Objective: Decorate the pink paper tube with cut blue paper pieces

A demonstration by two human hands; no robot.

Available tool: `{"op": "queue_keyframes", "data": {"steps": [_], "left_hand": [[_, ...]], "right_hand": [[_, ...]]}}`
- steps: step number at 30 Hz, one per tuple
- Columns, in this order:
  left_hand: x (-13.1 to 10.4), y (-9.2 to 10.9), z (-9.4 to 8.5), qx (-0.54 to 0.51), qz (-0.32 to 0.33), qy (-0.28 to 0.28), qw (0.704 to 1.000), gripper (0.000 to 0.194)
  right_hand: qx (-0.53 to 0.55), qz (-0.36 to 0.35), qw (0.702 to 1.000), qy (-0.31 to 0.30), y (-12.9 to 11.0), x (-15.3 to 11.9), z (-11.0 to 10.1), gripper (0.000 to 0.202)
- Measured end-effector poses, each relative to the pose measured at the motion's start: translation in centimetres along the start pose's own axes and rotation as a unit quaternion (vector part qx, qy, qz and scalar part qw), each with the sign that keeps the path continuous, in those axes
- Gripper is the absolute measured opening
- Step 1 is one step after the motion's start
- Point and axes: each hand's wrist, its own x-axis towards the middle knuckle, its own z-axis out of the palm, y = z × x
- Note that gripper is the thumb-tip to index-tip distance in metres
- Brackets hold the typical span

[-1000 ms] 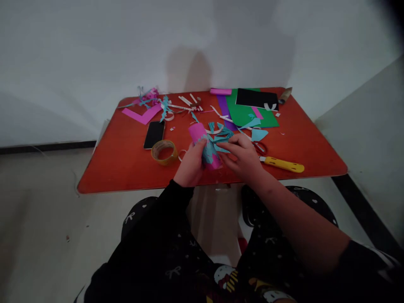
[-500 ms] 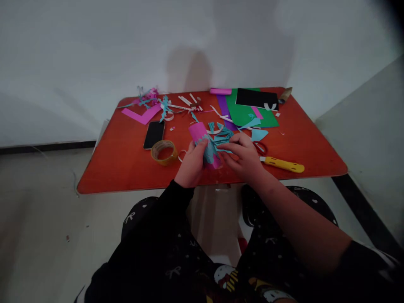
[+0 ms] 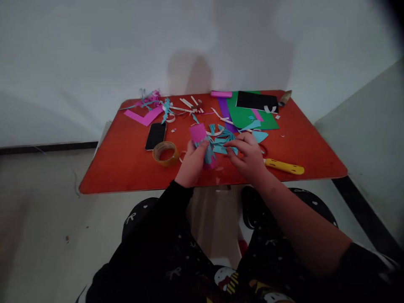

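Pink tube (image 3: 198,133): middle partly covered by the left hand (image 3: 192,165); far side unseen.
Left fingers: mostly hidden behind tube.
Right hand (image 3: 248,156): fingertip contact with folded blue paper (image 3: 224,145) unclear.
Dark red loop (image 3: 264,149): remainder hidden by right hand.
Yellow cutter (image 3: 284,166): front end obscured, same hand.
Tape roll (image 3: 165,154): inner print illegible.
Green sheet (image 3: 241,118): partly under black sheet (image 3: 256,101).
Right sleeve (image 3: 362,267): blurred; cut off, right edge.
Floor specks (image 3: 67,239): too small to identify.

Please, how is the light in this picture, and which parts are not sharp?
Head view: dim, greyish light; soft shadows on the pale wall behind the red rectangular table; dark blur in the top right corner; fine detail is soft on the pink and blue paper tube.
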Motion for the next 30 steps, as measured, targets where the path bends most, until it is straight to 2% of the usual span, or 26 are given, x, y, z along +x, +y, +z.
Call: {"op": "queue_keyframes", "data": {"steps": [5, 9, 12, 14, 16, 19, 21, 23, 26, 30], "left_hand": [[0.3, 0.1, -0.7, 0.053, 0.07, 0.017, 0.996, 0.025], [1.1, 0.1, -1.0, 0.013, 0.064, 0.011, 0.998, 0.029], [2.4, -0.2, -0.8, -0.06, 0.043, 0.002, 0.997, 0.028], [3.4, -0.4, -0.6, -0.144, 0.021, 0.002, 0.989, 0.02], [4.2, -0.5, -0.3, -0.219, -0.011, 0.003, 0.976, 0.011], [4.8, -0.5, -0.1, -0.264, -0.028, 0.001, 0.964, 0.015], [4.9, -0.5, -0.1, -0.258, -0.027, -0.021, 0.966, 0.01], [4.7, -0.7, -0.2, -0.237, -0.016, -0.065, 0.969, 0.002], [4.5, -1.0, -0.3, -0.21, 0.004, -0.113, 0.971, 0.014], [4.2, -1.1, -0.6, -0.194, 0.009, -0.13, 0.972, 0.023]], "right_hand": [[0.018, 0.037, 0.999, 0.022, 0.5, 0.2, -0.1, 0.011], [0.048, 0.084, 0.995, 0.017, 0.9, 0.3, 0.3, 0.01], [0.069, 0.143, 0.987, -0.025, 1.2, 0.0, 1.0, 0.011], [0.076, 0.18, 0.978, -0.075, 1.2, -0.3, 1.7, 0.013], [0.091, 0.206, 0.967, -0.122, 1.2, -0.7, 2.4, 0.019], [0.143, 0.236, 0.949, -0.151, 1.1, -1.0, 3.4, 0.033], [0.192, 0.257, 0.935, -0.148, 1.1, -1.1, 3.9, 0.042], [0.224, 0.276, 0.925, -0.138, 1.1, -1.1, 4.2, 0.049], [0.227, 0.289, 0.921, -0.132, 1.2, -0.9, 4.5, 0.052], [0.236, 0.293, 0.916, -0.137, 1.5, -0.9, 4.6, 0.048]]}}
